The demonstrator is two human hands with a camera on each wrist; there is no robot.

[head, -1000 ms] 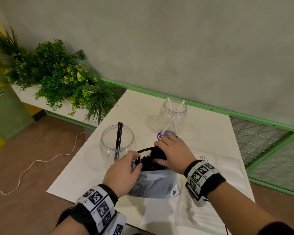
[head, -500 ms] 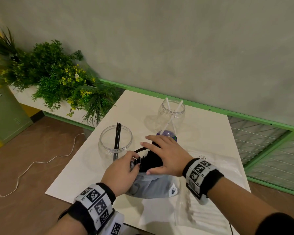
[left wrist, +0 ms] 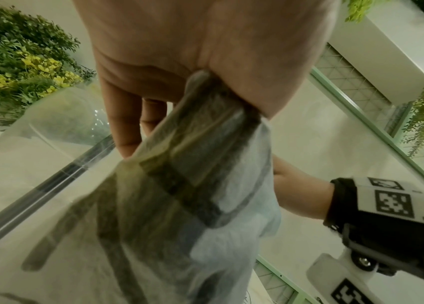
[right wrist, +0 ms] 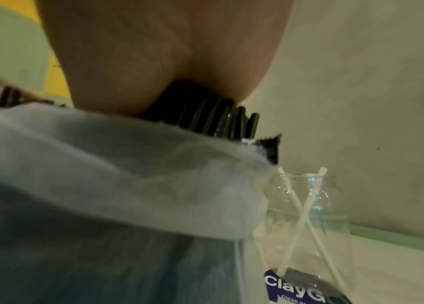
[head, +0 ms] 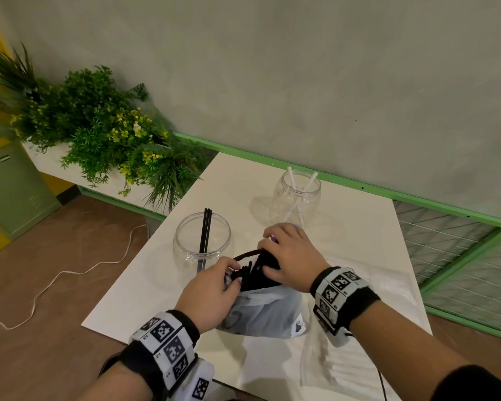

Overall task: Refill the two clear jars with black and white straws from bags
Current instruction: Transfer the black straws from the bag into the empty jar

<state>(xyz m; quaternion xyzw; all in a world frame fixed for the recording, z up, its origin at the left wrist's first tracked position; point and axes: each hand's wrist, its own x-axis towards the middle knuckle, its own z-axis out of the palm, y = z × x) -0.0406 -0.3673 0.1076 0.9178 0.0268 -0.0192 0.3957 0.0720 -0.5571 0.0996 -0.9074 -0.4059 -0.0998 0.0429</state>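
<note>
A pale fabric bag stands on the white table, full of black straws. My left hand pinches the bag's left rim. My right hand curls over the black straws at the bag's mouth and grips a bunch. A clear jar with a few black straws stands left of the bag. A second clear jar with two white straws stands behind it. A clear plastic bag of white straws lies flat at the right.
A planter of green plants with yellow flowers sits left of the table against the grey wall. A white cable runs over the brown floor. A green wire-mesh rail borders the right side.
My right hand, spread flat over the bag's mouth half a second ago, has curled down onto the black straws. The left hand stays on the bag's rim.
</note>
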